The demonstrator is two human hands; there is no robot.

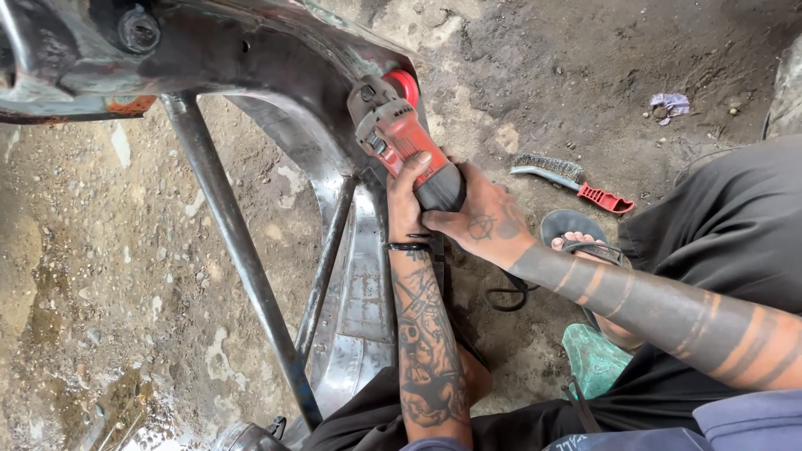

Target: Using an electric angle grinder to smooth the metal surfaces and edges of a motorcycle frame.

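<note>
A red and grey angle grinder (pixel 399 138) points up and away from me, its head against the curved bare-metal frame (pixel 292 92) of a vehicle part. My left hand (pixel 407 200) grips the grinder's red body from the left side. On the right, my right hand (pixel 478 219) wraps the dark rear handle of the same tool. Both forearms are tattooed, and a black band sits on the left wrist. The disc itself is hidden behind the tool's head.
A wire brush (pixel 572 179) with a red handle lies on the dirt floor to the right. My foot in a sandal (pixel 576 238) rests near it. Two steel struts (pixel 238 250) run down from the frame. A green object (pixel 595 359) sits beside my leg.
</note>
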